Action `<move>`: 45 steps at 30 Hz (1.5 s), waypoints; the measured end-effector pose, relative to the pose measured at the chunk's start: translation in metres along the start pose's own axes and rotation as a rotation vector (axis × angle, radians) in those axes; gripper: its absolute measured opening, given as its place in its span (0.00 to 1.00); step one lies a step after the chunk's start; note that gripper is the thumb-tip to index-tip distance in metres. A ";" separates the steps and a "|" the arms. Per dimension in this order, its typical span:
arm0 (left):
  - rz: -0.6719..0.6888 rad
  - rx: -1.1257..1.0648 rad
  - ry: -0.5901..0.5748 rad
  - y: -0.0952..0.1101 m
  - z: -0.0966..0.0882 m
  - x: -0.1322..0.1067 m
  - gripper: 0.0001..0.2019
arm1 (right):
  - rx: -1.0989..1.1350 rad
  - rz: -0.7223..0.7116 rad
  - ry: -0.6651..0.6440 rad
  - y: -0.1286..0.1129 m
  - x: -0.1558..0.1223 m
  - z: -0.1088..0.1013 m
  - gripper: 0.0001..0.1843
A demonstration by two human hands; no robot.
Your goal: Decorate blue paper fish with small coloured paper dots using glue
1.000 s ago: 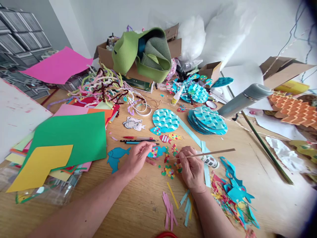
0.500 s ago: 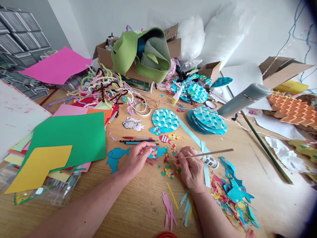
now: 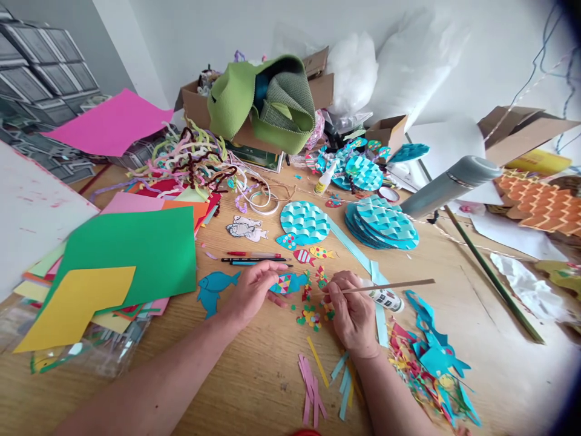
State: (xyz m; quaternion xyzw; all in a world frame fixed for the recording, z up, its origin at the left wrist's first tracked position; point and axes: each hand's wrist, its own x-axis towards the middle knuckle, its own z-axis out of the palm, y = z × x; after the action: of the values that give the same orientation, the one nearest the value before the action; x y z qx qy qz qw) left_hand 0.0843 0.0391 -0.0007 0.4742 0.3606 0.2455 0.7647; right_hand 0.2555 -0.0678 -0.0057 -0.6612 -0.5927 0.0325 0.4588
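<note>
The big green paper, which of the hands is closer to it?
Left. The left hand is right of the green paper, apart from it; the right hand, holding a thin stick, is farther right.

Paper sheets (image 3: 136, 248) lie on the worktop (image 3: 245, 381) at frame left, scraps (image 3: 433, 357) at lower right, a flask (image 3: 447, 189) at upper right; centrally, a paper fish (image 3: 287, 283) is between left hand (image 3: 252, 290) and right hand (image 3: 353, 312).

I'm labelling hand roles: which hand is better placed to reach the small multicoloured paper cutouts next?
Probably the right hand: it holds the thin tan stick close beside those cutouts. The left hand seems occupied at the blue paper fish with coloured triangles.
</note>
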 end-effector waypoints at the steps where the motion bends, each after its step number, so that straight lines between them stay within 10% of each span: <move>1: -0.005 -0.024 0.001 -0.001 -0.001 0.001 0.16 | 0.007 0.000 -0.001 -0.001 0.000 0.000 0.15; 45: 0.009 -0.027 -0.005 -0.007 -0.002 0.002 0.15 | 0.065 -0.137 -0.037 -0.007 0.002 0.002 0.12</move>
State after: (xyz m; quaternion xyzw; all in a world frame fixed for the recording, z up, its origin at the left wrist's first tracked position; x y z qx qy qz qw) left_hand 0.0843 0.0389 -0.0081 0.4659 0.3532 0.2524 0.7710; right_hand 0.2497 -0.0652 -0.0015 -0.6032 -0.6434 0.0325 0.4702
